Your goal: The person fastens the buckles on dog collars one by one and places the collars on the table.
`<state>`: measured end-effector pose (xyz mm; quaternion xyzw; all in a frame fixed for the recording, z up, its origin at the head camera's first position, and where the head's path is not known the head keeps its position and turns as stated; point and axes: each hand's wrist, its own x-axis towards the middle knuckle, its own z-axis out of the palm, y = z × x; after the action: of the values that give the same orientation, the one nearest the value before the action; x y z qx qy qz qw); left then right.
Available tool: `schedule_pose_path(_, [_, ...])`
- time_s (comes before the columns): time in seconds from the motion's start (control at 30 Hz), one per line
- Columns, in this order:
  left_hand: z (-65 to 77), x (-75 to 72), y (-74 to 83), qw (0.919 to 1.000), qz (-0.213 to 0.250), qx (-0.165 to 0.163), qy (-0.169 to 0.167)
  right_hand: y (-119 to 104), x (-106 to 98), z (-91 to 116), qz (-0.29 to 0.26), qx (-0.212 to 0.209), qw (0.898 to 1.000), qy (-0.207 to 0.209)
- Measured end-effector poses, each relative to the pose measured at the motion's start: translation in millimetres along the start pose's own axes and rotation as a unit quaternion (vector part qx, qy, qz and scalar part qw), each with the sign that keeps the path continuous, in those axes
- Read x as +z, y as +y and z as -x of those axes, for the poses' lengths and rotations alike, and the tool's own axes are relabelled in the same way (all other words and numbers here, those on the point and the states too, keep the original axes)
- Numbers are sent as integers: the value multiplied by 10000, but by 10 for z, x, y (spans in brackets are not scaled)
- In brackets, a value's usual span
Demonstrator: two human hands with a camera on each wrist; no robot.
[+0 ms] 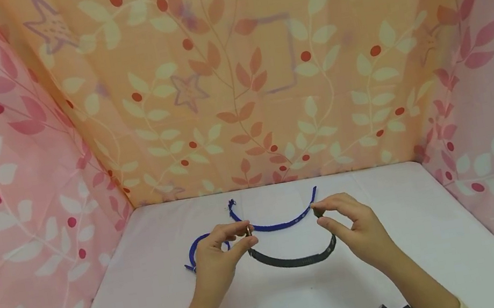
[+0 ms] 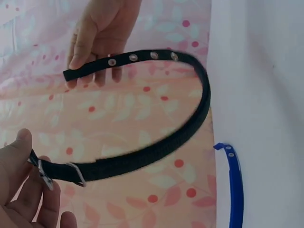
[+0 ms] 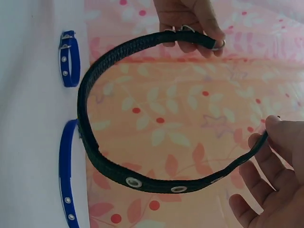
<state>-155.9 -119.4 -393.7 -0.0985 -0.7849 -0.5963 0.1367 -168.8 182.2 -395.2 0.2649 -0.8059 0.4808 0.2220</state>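
A black collar [image 1: 301,261] with metal eyelets hangs in a U between my two hands, above the white table. My left hand [image 1: 217,254] pinches its buckle end between thumb and fingers; the metal buckle [image 2: 46,175] and a metal loop [image 2: 77,174] show in the left wrist view. The plain, holed end is pinched by my right hand [image 1: 356,223], and the eyelets [image 3: 134,182] run along the strap near that hand. Behind the black collar, an unfastened blue collar [image 1: 278,226] lies curved on the table.
Another blue collar [image 3: 71,59], closed into a loop, lies at the left, partly behind my left hand in the head view. The white table [image 1: 440,252] is bounded by a patterned orange cloth [image 1: 233,69] at the back and pink cloths [image 1: 8,161] at the sides.
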Motion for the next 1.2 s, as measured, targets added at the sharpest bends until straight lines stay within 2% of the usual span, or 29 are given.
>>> schedule_pose_path(0.17, [57,77,24,9999,-63,-85,-128,-52,82,29,11,-137,9997,207])
schedule_pose_path(0.27, [87,115,6,9997,-59,-104,-228,-71,133,52,-100,-450,9985,289])
schedule_pose_path(0.63, [131,161,-34,9981,-129,220,-562,-4,301,83,-73,-1509,9885,-41])
schedule_pose_path(0.93, [148,263,-112,9929,-194,574,-1027,-52,407,95,53,-2029,9791,-92])
schedule_pose_path(1.1, [177,297,-97,9910,-48,568,-1214,-51,466,121,3,-2308,9729,-163])
schedule_pose_path(1.2, [188,289,-70,9903,-73,362,-1338,-65,484,123,32,-2459,9692,-127])
